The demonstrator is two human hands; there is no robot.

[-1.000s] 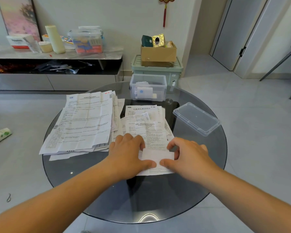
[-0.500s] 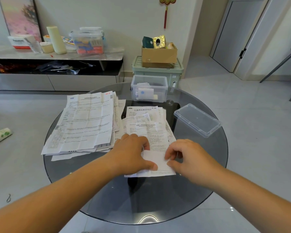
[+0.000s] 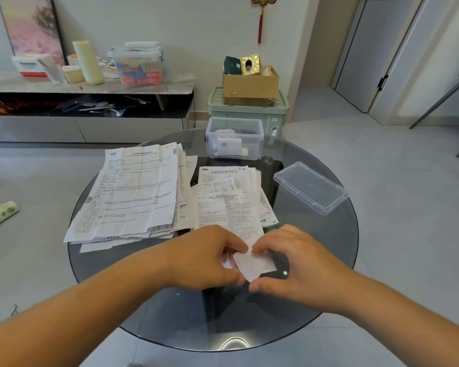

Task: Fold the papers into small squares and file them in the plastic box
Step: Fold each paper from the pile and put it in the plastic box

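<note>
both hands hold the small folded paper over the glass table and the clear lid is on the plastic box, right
No: in the head view the clear lid is off the plastic box, lying on the glass table to its right. The left hand and right hand do hold the small folded paper over the table.

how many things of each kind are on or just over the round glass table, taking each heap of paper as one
plastic box: 1
loose lid: 1
unfolded paper piles: 2
folded paper, pinched between left hand and right hand: 1
total: 5
The folded slips inside the box are too hard to tell apart, so they are left out.
</note>
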